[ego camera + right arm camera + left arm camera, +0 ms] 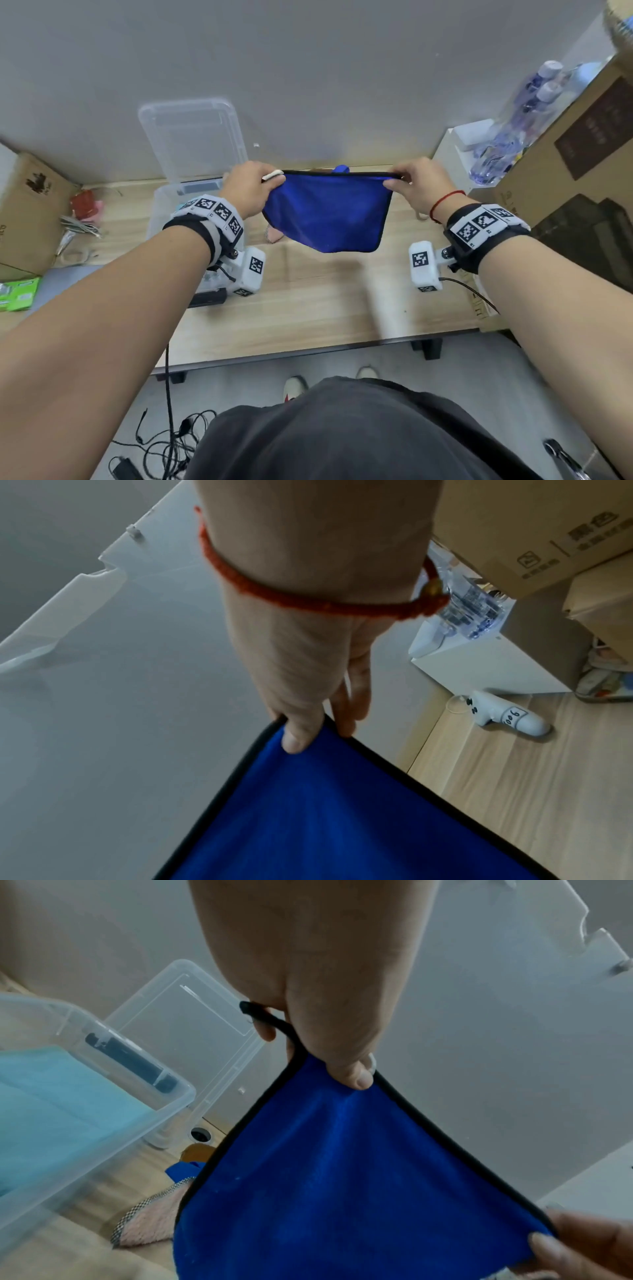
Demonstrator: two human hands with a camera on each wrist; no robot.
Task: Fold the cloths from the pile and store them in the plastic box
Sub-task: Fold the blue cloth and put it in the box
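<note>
While held up above the table point(318, 308), blue cloth point(325, 216) pinched at top corners by L hand point(251, 192) & R hand point(423, 192).

To my right on the wooden desk point(329, 308) stand stacked cardboard boxes point(579, 171), with clear water bottles point(513, 137) on a white box point(459, 150) just beside them. A white controller point(507, 718) lies near that white box. At my left sit another cardboard box point(24, 212) and a green packet point(17, 291). Black cables point(164, 445) tangle on the floor below.
</note>
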